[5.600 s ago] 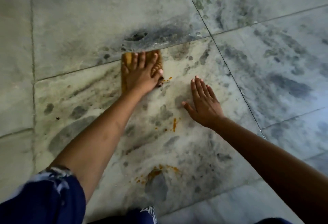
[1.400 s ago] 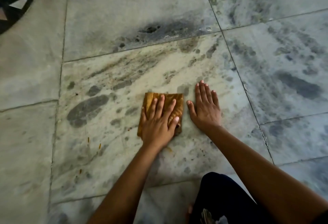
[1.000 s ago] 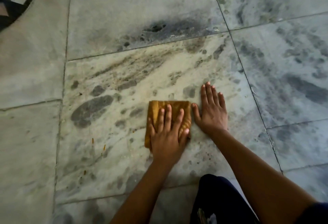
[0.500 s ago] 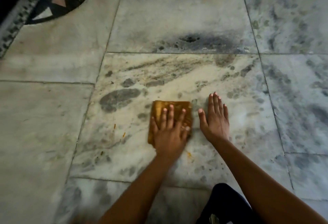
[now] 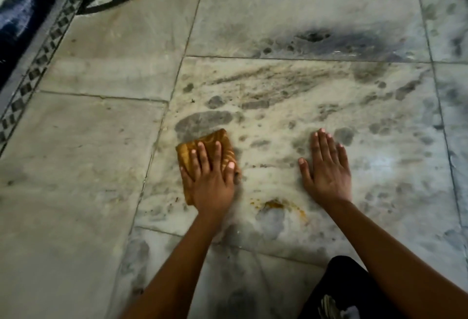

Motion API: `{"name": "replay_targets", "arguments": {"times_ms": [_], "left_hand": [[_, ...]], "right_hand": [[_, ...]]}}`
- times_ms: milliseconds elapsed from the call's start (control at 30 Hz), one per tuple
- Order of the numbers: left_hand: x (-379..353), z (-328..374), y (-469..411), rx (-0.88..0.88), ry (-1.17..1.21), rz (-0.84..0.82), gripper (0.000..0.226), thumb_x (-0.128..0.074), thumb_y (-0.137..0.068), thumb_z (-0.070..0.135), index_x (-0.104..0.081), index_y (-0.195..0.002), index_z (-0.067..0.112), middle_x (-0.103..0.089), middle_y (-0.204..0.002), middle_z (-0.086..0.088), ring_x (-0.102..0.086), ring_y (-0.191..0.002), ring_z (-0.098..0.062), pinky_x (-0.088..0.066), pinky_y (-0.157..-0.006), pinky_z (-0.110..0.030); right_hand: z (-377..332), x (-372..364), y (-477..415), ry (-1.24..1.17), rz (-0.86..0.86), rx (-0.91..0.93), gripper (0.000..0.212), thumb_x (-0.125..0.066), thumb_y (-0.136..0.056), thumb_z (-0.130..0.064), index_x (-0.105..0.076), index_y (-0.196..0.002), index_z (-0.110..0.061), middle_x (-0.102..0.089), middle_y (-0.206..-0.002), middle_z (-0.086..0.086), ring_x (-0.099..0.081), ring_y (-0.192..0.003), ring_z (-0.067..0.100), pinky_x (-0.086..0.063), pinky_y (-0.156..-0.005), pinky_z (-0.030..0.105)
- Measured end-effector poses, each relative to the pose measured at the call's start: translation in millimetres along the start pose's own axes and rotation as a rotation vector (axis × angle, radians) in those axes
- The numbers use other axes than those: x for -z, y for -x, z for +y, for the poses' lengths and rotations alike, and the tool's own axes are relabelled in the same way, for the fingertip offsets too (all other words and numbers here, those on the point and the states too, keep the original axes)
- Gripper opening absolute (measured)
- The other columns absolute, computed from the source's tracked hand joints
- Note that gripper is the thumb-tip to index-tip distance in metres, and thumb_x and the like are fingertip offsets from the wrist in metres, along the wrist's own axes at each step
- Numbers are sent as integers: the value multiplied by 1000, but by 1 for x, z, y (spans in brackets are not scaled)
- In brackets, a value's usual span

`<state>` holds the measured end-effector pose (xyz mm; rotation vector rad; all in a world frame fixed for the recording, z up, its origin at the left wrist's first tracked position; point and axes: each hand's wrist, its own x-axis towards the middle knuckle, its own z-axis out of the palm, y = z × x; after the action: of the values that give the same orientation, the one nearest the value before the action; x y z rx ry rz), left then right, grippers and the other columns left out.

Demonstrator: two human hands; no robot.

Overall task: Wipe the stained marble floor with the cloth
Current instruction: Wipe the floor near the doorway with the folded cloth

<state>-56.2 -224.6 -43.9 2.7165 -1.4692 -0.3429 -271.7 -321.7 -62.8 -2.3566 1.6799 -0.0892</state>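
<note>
A folded mustard-yellow cloth (image 5: pixel 217 145) lies flat on the marble floor (image 5: pixel 291 106), near the left edge of a grey-veined slab. My left hand (image 5: pixel 210 179) presses down on the cloth with its fingers spread, covering most of it. My right hand (image 5: pixel 325 169) rests palm down on the bare marble to the right, fingers apart, holding nothing. An orange-yellow stain (image 5: pixel 276 204) sits on the slab between my two wrists, a little nearer to me than the cloth.
A black-and-white patterned inlay border (image 5: pixel 38 65) runs along the far left, with a dark blue fabric (image 5: pixel 17 12) beyond it. My dark-clothed knee (image 5: pixel 336 291) shows at the bottom right. Pale slabs (image 5: pixel 71 167) spread to the left.
My left hand has slid the cloth to the left, away from my right hand, uncovering the orange stain. The right hand stays planted on the marble. The view has shifted left.
</note>
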Motion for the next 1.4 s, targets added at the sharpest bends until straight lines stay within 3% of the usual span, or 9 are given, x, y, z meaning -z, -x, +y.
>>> {"name": "replay_targets", "arguments": {"times_ms": [100,267,400,567,800,967,1133,1300,1400], "left_hand": [[-7,37,23,-98,-19,-22,68,-17,-88,59,-24,-147,27,-24,-154,-15,-23,-141,-37,-10,-108,-63],[10,15,-42,-289,-99,-91,69,-9,-84,68,0,-147,43,2,-160,0,3,-146,-24,4,-114,-56],[19,-44,-59,-93,-51,-24,68,-12,-85,64,-4,-148,40,-2,-160,0,0,-146,-26,1,-114,-56],[1,-55,25,68,10,1,68,-4,-84,63,4,-145,35,0,-159,-5,4,-146,-26,4,-112,-55],[12,1,-63,-260,-103,-23,61,-23,-92,59,-9,-148,39,-5,-159,-2,-4,-146,-29,-5,-113,-59],[38,-38,-148,-18,-13,-50,54,-21,-97,52,-6,-148,42,0,-160,3,2,-146,-24,-2,-114,-57],[24,-85,-57,206,-7,9,57,-19,-95,53,-5,-148,39,1,-160,2,1,-146,-22,-6,-114,-54],[-6,-75,79,-178,-26,-37,61,-15,-89,61,2,-146,44,0,-159,2,4,-146,-19,4,-113,-45],[0,-129,76,-415,-62,-16,55,-15,-94,58,-1,-146,47,-14,-157,-2,-8,-144,-19,-4,-113,-45]], "right_hand": [[1,0,-1,3,-4,-4,73,-11,-90,-50,-13,-149,-8,-9,-157,11,-7,-145,21,-2,-118,37],[-5,4,0,-51,7,-12,76,-8,-88,-52,-10,-150,-7,-6,-157,11,-4,-145,22,1,-117,35],[-25,9,-9,-77,11,57,76,-7,-89,-52,-6,-149,-6,-3,-158,11,0,-145,21,3,-118,34],[-38,-8,-18,-31,-9,94,75,-7,-90,-52,-10,-149,-6,-8,-157,12,-5,-145,23,2,-117,34],[-36,-10,-20,-9,-9,104,72,-11,-91,-49,-10,-149,-7,-7,-158,11,-4,-146,21,1,-118,35],[-36,-11,-20,8,-9,107,71,-12,-91,-48,-10,-150,-7,-6,-158,11,-4,-146,21,3,-118,34],[-36,-9,-20,4,-14,108,72,-11,-91,-49,-10,-149,-6,-6,-158,12,-4,-146,22,2,-118,35],[-37,-9,-19,8,-28,105,73,-10,-90,-49,-9,-149,-6,-7,-158,12,-4,-146,23,0,-118,37],[-35,-6,-19,-4,-55,108,74,-7,-89,-50,-8,-149,-7,-5,-158,11,-3,-146,22,-1,-118,37]]}}
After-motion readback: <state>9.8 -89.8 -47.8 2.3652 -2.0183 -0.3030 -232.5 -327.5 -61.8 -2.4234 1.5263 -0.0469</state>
